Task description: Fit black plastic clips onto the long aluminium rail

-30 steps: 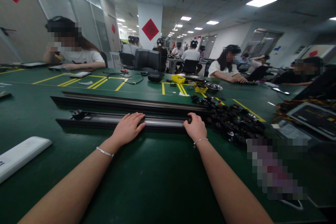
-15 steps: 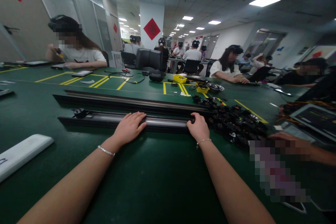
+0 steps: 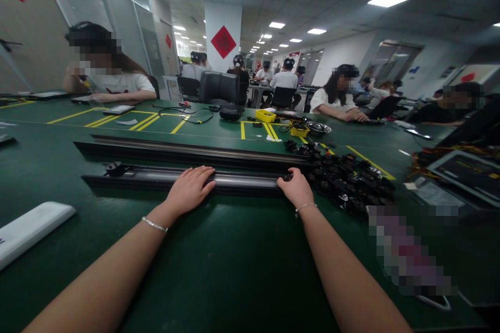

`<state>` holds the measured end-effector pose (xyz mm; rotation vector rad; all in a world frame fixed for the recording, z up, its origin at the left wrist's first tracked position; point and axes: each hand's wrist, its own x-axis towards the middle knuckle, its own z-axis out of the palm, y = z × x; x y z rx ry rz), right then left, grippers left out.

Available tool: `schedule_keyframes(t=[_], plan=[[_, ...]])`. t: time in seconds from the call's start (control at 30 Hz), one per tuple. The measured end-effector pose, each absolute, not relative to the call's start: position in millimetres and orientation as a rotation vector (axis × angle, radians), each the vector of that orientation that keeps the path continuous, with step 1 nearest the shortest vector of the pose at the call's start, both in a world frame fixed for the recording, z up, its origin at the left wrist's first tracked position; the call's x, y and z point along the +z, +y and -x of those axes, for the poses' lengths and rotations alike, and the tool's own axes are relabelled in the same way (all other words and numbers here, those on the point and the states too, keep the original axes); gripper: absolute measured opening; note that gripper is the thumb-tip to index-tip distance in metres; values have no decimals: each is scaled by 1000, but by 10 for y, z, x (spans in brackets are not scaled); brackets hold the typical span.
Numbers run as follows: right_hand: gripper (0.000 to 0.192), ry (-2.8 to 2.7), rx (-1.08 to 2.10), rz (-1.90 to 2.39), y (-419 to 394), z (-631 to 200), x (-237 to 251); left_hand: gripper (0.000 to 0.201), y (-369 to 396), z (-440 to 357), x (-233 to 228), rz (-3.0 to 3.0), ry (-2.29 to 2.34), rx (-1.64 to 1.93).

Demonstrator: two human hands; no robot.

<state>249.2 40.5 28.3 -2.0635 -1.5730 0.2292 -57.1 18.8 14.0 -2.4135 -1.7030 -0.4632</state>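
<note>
A long dark metal rail [image 3: 148, 178] lies across the green table in front of me. My left hand [image 3: 190, 187] rests flat on its middle, fingers stretched along the shiny top. My right hand [image 3: 297, 187] is closed on the rail's right end, the fingertips hidden against a small black part. A second, longer rail [image 3: 187, 149] lies parallel just behind the first. A small black fitting [image 3: 113, 168] sits on the near rail close to its left end.
A heap of small black parts [image 3: 347, 179] lies right of my right hand. A white flat block [image 3: 27, 229] is at the near left. Yellow bins [image 3: 265, 115], cables and a metal bowl [image 3: 318, 128] lie farther back. Seated people work around the table.
A co-worker's hand that reached in at the right half a second ago has gone. My hands stay on the rail; the view shifted slightly.
</note>
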Motion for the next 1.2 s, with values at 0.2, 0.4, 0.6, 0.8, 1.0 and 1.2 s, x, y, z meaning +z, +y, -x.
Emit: schedule_keyframes(t=[0.2, 0.4, 0.6, 0.8, 1.0, 1.2], plan=[[48, -1557, 237, 2016, 426, -2503, 249, 51, 187, 572, 139, 2421, -1694, -476], [48, -1536, 269, 1989, 434, -2511, 249, 52, 195, 572, 133, 2414, -1689, -463], [47, -1533, 283, 1974, 434, -2512, 249, 52, 198, 571, 133, 2410, -1686, -455], [46, -1522, 281, 1967, 438, -2512, 242, 52, 207, 581, 131, 2416, -1698, -459], [41, -1503, 290, 1939, 467, -2552, 205, 52, 215, 587, 125, 2416, -1696, -471], [41, -1482, 319, 1936, 466, -2553, 226, 52, 211, 588, 124, 2412, -1690, -467]])
